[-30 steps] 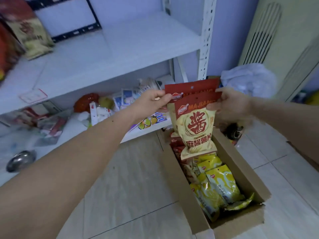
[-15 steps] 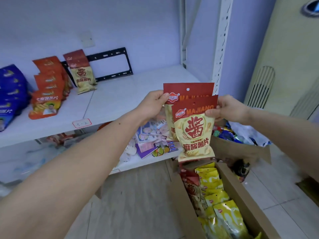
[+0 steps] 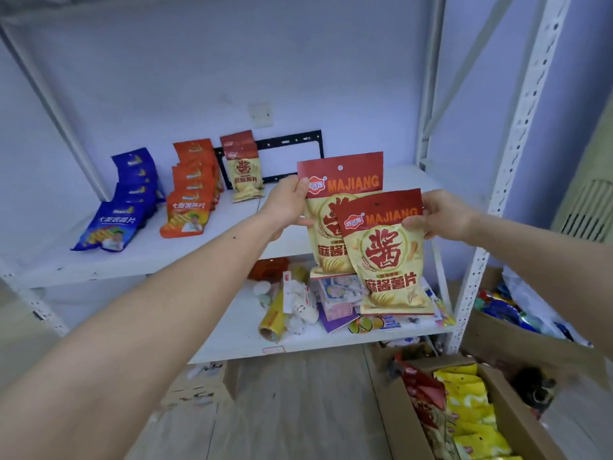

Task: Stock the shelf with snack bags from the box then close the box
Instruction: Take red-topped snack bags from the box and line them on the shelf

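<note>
Both bags now fan apart, raised before the shelf (image 3: 139,260); left hand (image 3: 290,202) pinches rear bag (image 3: 338,180), right hand (image 3: 438,215) pinches front bag (image 3: 386,257).

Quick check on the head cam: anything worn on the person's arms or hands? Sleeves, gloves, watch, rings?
Nothing worn that shows. Both forearms are bare as far as the frame edge, with no sleeve in view. The left hand and right hand have no gloves; no watch or band at either wrist, and no rings on the visible fingers. The left forearm has a small dark spot midway along it.
</note>
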